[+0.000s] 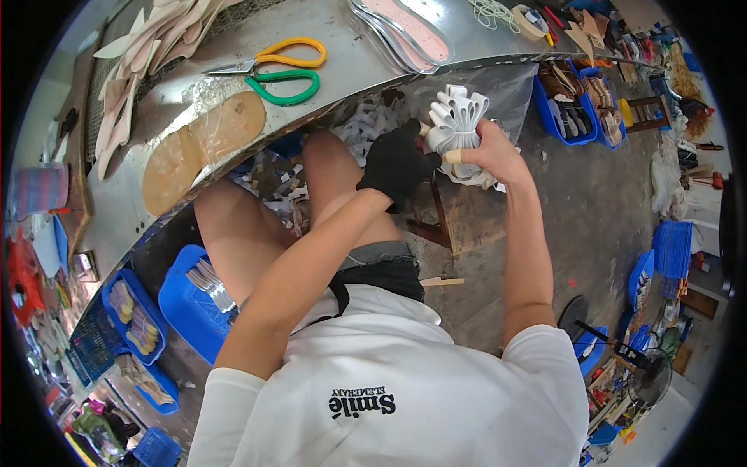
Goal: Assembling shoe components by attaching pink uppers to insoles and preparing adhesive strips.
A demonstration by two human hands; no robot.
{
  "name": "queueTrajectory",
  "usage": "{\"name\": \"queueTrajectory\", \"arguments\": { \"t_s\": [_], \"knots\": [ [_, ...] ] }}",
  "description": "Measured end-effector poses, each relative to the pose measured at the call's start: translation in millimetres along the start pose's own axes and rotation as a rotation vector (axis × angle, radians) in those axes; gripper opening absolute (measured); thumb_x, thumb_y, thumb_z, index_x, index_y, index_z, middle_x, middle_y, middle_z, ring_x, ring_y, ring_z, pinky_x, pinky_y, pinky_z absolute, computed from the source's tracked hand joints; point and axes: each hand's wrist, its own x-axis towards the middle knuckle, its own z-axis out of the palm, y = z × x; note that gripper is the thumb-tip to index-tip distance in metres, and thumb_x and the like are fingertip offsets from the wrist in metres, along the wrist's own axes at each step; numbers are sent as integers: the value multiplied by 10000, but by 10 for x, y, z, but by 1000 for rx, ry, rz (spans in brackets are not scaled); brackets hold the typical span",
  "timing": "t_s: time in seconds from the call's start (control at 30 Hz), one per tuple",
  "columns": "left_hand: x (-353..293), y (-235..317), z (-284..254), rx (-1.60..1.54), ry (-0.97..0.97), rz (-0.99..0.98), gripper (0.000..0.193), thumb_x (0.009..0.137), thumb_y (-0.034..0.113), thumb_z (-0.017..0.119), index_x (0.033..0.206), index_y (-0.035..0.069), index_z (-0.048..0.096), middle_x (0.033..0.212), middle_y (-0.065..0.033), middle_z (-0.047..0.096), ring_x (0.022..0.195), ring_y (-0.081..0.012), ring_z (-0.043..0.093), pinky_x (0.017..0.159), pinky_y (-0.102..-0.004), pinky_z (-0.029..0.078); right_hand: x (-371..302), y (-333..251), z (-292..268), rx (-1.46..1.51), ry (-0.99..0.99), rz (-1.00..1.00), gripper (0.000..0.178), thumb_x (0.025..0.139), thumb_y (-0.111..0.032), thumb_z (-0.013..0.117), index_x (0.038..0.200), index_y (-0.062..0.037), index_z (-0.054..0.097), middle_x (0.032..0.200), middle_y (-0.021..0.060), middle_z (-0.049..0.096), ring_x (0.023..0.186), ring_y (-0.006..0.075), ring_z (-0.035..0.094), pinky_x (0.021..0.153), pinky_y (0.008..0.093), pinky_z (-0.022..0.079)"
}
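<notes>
A bundle of white looped straps (459, 124), gathered tightly round its middle, is held up in front of my knees. My right hand (499, 159) is closed on its right side, with a tan-wrapped thumb pressed across the front. My left hand (398, 162), in a black glove, is closed against the bundle's left side; a tan-wrapped fingertip shows there. Part of the left fingers is hidden behind the straps. Below the bundle stands a small wooden stool (471, 222). White strips and scraps (362, 128) lie beyond my knees, under the bench.
On the metal bench (354, 70) lie scissors (284, 70) with orange and green handles, tan sole-shaped pieces (204, 140), and pale sole-shaped pieces (148, 54). A blue bin (187, 292) with white straps sits beside my left leg. Filled blue bins (572, 128) stand at far right.
</notes>
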Motion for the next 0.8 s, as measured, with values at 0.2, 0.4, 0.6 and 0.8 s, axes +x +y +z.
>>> {"name": "queueTrajectory", "arguments": {
  "t_s": [0.2,0.4,0.6,0.8],
  "knots": [
    [24,18,-155,-40,-159,-51,366,668,350,710,884,67,623,785,-120,650,713,-291,632,648,-381,489,111,144,-113,-165,83,136,396,630,-159,702,944,72,627,884,99,662,763,152,615,717,288,481],
    [-30,-204,-139,-594,-334,-223,263,752,266,653,869,34,615,732,-63,625,688,-159,603,621,-314,472,58,-101,21,-499,147,15,335,622,-163,692,880,45,647,775,175,669,748,248,660,697,336,483],
    [-174,-127,-256,-916,-384,-444,297,780,212,646,972,-8,591,830,-66,626,699,-128,572,630,-278,450,155,-69,179,-534,231,-23,330,629,-193,691,881,16,651,808,223,649,802,369,634,713,391,482],
    [-522,110,-863,-442,-620,-101,377,793,238,662,1082,7,589,858,-67,635,711,-129,560,661,-282,447,350,226,-20,-979,470,-130,355,648,-211,722,891,36,643,838,231,651,810,377,633,716,399,496]
  ]
}}
